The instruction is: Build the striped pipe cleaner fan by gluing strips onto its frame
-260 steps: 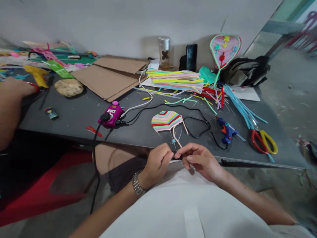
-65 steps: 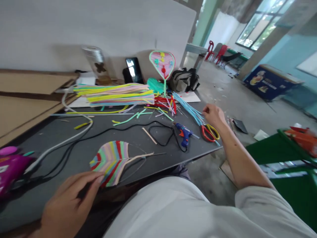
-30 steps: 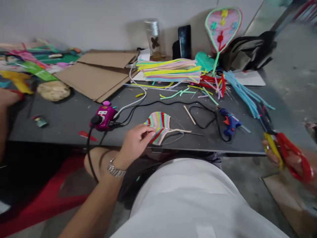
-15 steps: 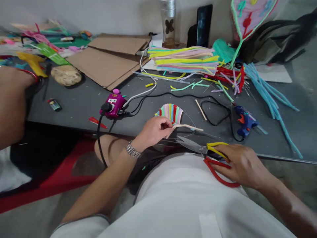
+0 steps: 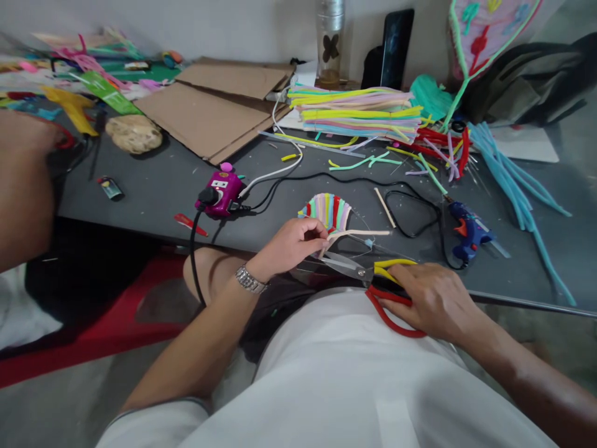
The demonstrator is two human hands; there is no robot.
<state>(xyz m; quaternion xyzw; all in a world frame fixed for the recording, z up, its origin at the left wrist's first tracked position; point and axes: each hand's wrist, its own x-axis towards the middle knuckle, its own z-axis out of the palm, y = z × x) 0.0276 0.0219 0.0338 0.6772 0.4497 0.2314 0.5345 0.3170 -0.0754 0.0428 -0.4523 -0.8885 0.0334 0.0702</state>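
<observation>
My left hand (image 5: 301, 244), with a metal watch on its wrist, pinches a cream pipe cleaner (image 5: 361, 233) whose long end points to the right. Just behind those fingers lies a fan-shaped piece of striped pipe cleaners (image 5: 329, 210) on the table; whether the hand touches it I cannot tell. My right hand (image 5: 426, 295) is closed around the red and yellow handles of a pair of scissors (image 5: 361, 274). The blades point left and reach close to the left fingertips, by the short lower end of the pipe cleaner. Whether they touch it is unclear.
A blue glue gun (image 5: 471, 233) with a black cord lies to the right. Purple power adapter (image 5: 219, 194), cardboard (image 5: 219, 118) and pipe-cleaner bundles (image 5: 359, 115) sit further back. Another person's arm (image 5: 28, 186) is at the left. Light-blue pipe cleaners (image 5: 513, 180) hang towards the table edge.
My right hand has brought the scissors leftward, so the blade tips are now by my left fingers. The left hand still pinches the pipe cleaner. The whole view has shifted slightly.
</observation>
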